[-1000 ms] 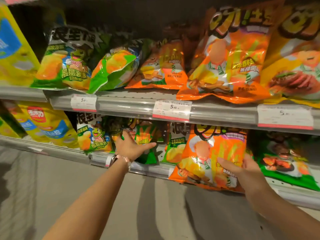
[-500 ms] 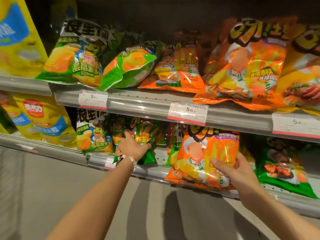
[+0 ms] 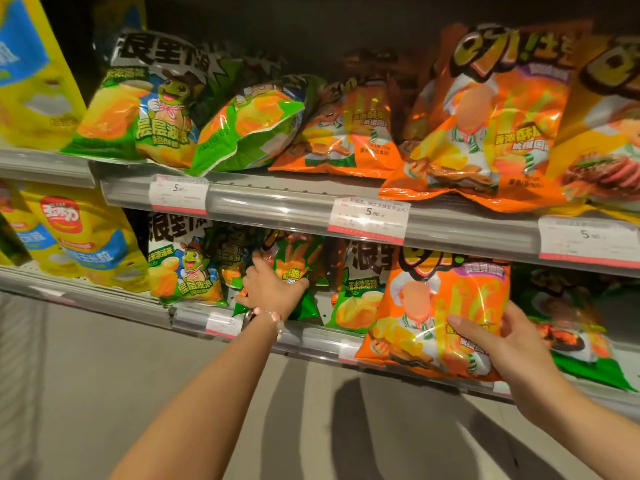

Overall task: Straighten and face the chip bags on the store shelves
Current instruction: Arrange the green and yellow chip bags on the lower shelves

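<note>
Two shelves hold chip bags. On the lower shelf [image 3: 311, 336], my left hand [image 3: 268, 289] grips a small green and orange bag [image 3: 298, 271] between thumb and fingers. My right hand [image 3: 498, 337] holds a big orange chef bag [image 3: 440, 317] by its right side; the bag stands upright and overhangs the shelf's front edge. A green frog-mascot bag [image 3: 183, 268] stands left of my left hand, and another green bag [image 3: 356, 299] sits between my two hands. On the upper shelf [image 3: 277, 206], a green bag [image 3: 249, 123] lies tilted on its side.
Yellow bags [image 3: 79, 240] fill the lower left, with more yellow bags [image 3: 31, 74] above them. Orange bags [image 3: 491, 123] and a dark green bag [image 3: 571, 323] sit at the right. Price tags [image 3: 369, 218] line the shelf rails. Grey floor lies below.
The view moved closer and slightly left. My right hand shifted the orange chef bag a little more upright. My left hand stayed on the small green and orange bag.
</note>
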